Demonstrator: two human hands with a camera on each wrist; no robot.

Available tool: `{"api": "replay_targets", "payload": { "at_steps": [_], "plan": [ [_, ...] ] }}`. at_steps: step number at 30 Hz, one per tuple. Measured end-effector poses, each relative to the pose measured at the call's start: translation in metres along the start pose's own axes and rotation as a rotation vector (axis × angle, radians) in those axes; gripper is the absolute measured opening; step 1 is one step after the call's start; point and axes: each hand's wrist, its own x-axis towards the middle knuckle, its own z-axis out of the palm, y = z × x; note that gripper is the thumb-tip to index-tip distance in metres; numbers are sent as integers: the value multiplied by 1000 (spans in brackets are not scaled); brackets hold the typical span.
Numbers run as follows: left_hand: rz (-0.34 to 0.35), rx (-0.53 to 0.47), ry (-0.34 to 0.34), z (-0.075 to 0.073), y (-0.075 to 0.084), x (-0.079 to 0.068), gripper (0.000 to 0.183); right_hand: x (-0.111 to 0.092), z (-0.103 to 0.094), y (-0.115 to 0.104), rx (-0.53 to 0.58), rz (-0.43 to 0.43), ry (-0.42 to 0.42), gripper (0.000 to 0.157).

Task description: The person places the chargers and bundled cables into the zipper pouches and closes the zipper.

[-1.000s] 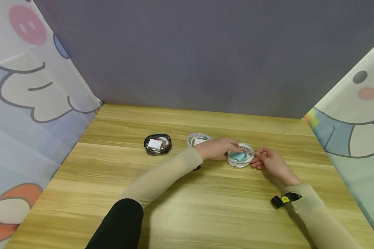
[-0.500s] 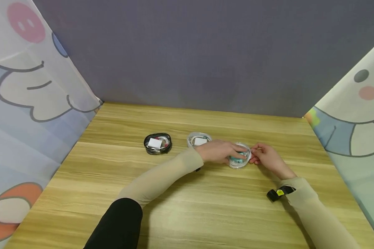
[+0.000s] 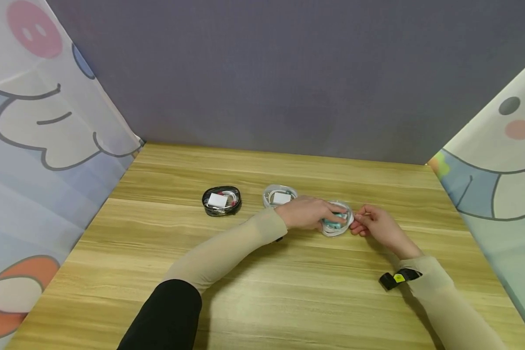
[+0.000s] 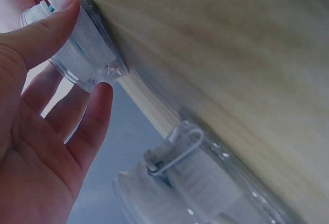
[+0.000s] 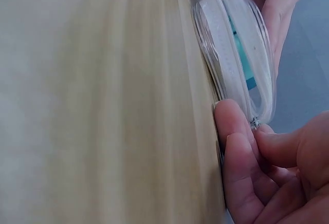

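Note:
A clear oval zip pouch [image 3: 332, 232] with white trim stands right of centre on the table. Something teal [image 5: 242, 59] shows inside through a gap in its zipper. My left hand [image 3: 309, 213] grips the pouch from the left, fingers over its top and thumb against the side in the left wrist view. At the right end, my right hand [image 3: 379, 228] pinches the zipper's small metal slider [image 5: 254, 123] between thumb and forefinger. The pull itself is mostly hidden by those fingers.
A second clear pouch [image 3: 269, 192] with a white block inside lies just behind my left wrist. Farther left is a black-trimmed pouch [image 3: 222, 210] holding a white block and cable. A grey panel [image 3: 262, 82] rises at the table's back, with printed cloth [image 3: 498, 204] at the sides.
My left hand's fingers have spread farther across the pouch top. My right hand first shifted left against the pouch, then slightly back right. The other two pouches stay put.

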Motion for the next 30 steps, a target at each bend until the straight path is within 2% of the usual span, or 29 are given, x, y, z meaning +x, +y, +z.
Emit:
{"api": "replay_targets", "payload": {
  "at_steps": [11,18,30],
  "plan": [
    [-11,-24,7,1,1,1,65,-15,7,-1,31,10,-22,20],
    [-28,-43,7,1,1,1,65,-23,13,-2,63,21,-68,19],
    [-48,-55,9,0,1,2,64,-33,33,-10,118,-1,-129,16]
  ]
}}
